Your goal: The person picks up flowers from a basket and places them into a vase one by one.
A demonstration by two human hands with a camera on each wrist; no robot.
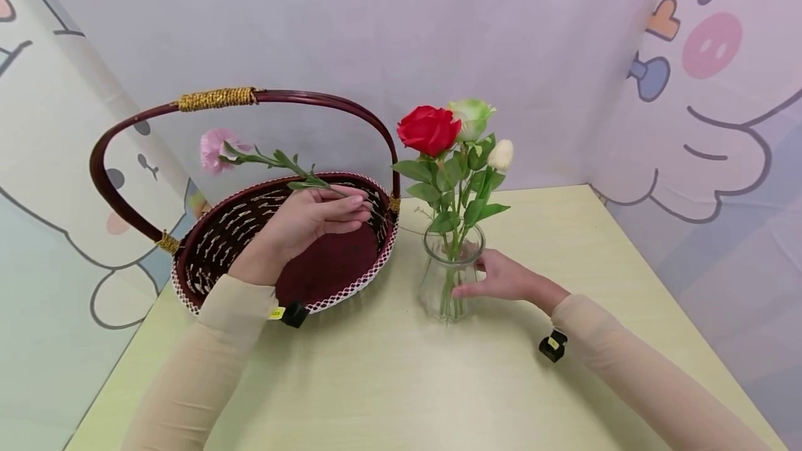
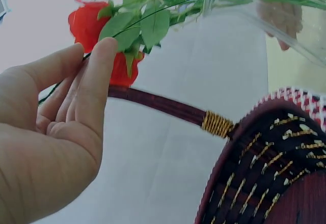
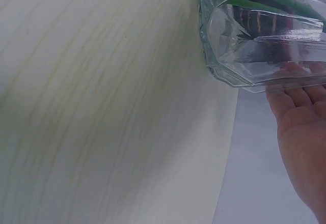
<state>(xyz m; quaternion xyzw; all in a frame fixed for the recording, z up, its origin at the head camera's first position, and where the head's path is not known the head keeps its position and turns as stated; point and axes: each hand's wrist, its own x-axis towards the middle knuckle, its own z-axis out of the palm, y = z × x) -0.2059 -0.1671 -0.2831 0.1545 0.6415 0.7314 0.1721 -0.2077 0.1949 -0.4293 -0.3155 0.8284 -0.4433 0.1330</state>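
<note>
A pink carnation is held over the basket by my left hand, its bloom pointing left. Thumb and fingertips of that hand pinch the thin green stem, whose end points right toward the vase. On the table, a clear glass vase stands upright with a red rose, a pale green flower and a white tulip in it. My right hand grips the vase from the right, thumb in front and fingers behind, as the right wrist view shows in part.
A dark red woven basket with a tall arched handle stands left of the vase on the pale wooden table. The handle rises behind the left hand. Printed cloth hangs behind and beside the table.
</note>
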